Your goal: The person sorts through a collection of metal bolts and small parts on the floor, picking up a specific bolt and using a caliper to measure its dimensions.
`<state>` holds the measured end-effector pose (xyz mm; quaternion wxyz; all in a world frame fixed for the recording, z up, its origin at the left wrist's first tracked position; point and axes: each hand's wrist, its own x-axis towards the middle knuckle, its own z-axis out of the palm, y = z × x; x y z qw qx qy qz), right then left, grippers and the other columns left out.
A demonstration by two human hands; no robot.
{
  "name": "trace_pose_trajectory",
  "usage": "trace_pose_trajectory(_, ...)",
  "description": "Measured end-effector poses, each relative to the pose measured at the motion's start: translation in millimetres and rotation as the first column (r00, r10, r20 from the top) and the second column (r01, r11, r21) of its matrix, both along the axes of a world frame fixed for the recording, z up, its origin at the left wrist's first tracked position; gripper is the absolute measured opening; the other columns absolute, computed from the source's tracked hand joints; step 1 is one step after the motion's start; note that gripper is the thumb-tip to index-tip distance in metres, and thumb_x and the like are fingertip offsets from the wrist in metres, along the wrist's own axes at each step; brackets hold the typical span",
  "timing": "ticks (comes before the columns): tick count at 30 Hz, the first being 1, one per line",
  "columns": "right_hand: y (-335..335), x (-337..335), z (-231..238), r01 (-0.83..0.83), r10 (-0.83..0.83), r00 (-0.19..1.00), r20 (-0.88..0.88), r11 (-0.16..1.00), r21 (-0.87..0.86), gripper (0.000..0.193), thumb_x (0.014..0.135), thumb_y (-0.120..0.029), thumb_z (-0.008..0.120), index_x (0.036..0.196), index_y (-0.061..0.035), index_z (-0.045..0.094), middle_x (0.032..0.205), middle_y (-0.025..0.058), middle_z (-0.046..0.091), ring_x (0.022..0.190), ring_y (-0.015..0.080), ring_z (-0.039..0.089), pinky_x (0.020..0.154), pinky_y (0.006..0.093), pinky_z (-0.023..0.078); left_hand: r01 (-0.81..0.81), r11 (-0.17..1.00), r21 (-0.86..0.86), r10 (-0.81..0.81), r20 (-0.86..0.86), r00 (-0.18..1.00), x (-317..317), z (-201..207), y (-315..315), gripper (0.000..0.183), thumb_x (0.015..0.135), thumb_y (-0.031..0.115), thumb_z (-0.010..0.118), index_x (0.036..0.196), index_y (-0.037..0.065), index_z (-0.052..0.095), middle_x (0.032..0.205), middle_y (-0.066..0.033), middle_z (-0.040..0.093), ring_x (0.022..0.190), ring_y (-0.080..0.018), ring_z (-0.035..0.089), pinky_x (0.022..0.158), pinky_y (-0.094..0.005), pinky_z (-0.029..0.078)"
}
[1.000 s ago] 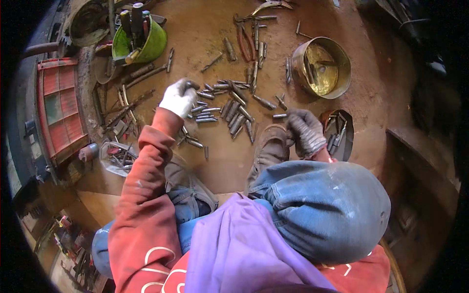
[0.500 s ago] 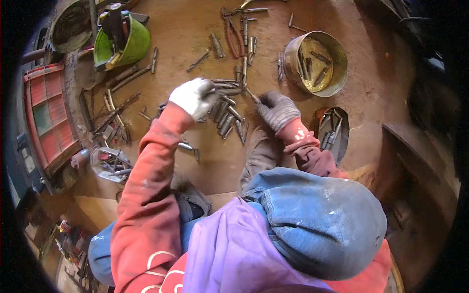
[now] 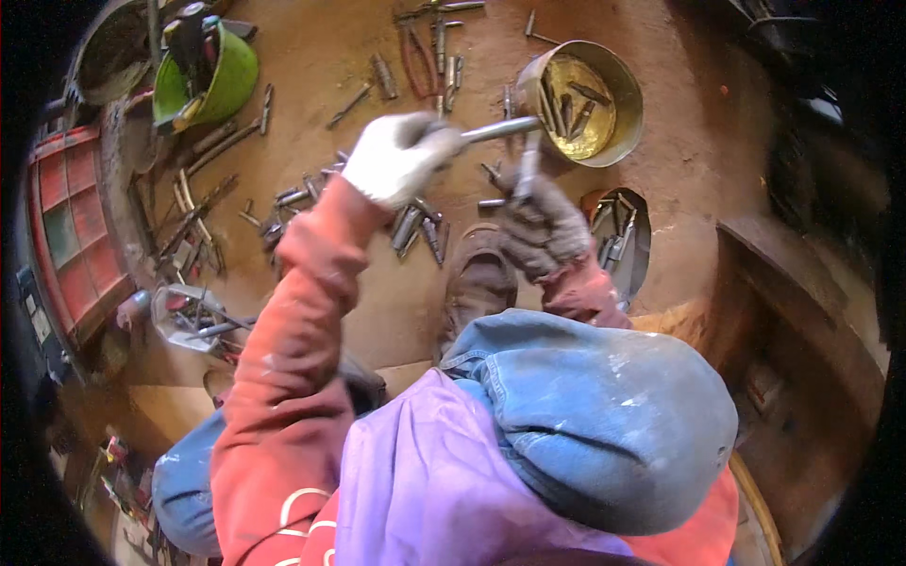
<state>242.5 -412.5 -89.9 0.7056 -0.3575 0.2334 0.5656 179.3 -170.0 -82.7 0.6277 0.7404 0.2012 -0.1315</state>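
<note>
My left hand (image 3: 401,158), in a white glove, grips a long, smooth-shanked drill bit (image 3: 500,130) that points right, towards the round metal tin. In a dirty grey glove, my right hand (image 3: 547,228) is closed on another drill bit (image 3: 529,168), which stands up from the fingers near the tip of the first. Motion blurs both bits a little. Below and beside my left hand lie loose drill bits (image 3: 408,226), partly hidden by the hand and sleeve. Several bits rest inside the round metal tin (image 3: 630,104), just beyond my right hand.
An oval container (image 3: 642,250) of bits stands right of my right hand. Pliers (image 3: 417,61) and more bits lie farther off. At left are a green bucket (image 3: 236,80) of tools, a red crate (image 3: 80,226) and a clear container (image 3: 175,330). My boot (image 3: 479,278) is close below.
My left hand has moved right and lifted a drill bit off the pile. My right hand has turned its bit from slanting left to upright. The view has shifted slightly.
</note>
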Motion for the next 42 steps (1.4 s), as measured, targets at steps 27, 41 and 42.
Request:
trace_pose_trajectory(27,14.0,35.6,-45.2,-0.051,0.833,-0.529,0.161,0.158,-0.986,0.025,0.086,-0.028,0.063,0.101,-0.0082,0.062,0.091,0.0208,0.07,0.085,0.0399,0.069,0.072,0.0515,0.054,-0.259,0.963,0.069,0.259,0.009,0.966,-38.7,-71.1,-18.9,0.022,0.091,0.012,0.062,0.104,-0.004,0.068,0.086,-0.0143,0.07,0.077,-0.0158,0.06,0.073,-0.0328,0.05)
trace_pose_trajectory(41,-28.9,66.1,39.1,0.295,0.746,0.355,0.563,0.482,-0.825,0.039,0.085,-0.021,0.077,0.117,-0.0014,0.065,0.089,0.0105,0.07,0.076,0.0151,0.063,0.072,0.0321,0.053,0.221,0.762,0.608,-0.155,-0.161,0.975,30.0,-76.5,-99.6,0.027,0.09,0.03,0.057,0.1,0.008,0.066,0.101,-0.0182,0.071,0.095,-0.0386,0.068,0.085,-0.0481,0.054)
trace_pose_trajectory(42,-43.4,59.7,16.0,0.3,0.66,0.258,0.706,0.64,-0.707,0.044,0.085,-0.023,0.078,0.121,-0.0031,0.064,0.087,0.0095,0.069,0.076,0.0141,0.062,0.072,0.0309,0.053,0.219,0.796,0.564,-0.136,-0.187,0.973,33.4,-73.1,-99.8,0.027,0.09,0.03,0.057,0.099,0.006,0.066,0.1,-0.019,0.071,0.095,-0.0388,0.068,0.085,-0.0481,0.053)
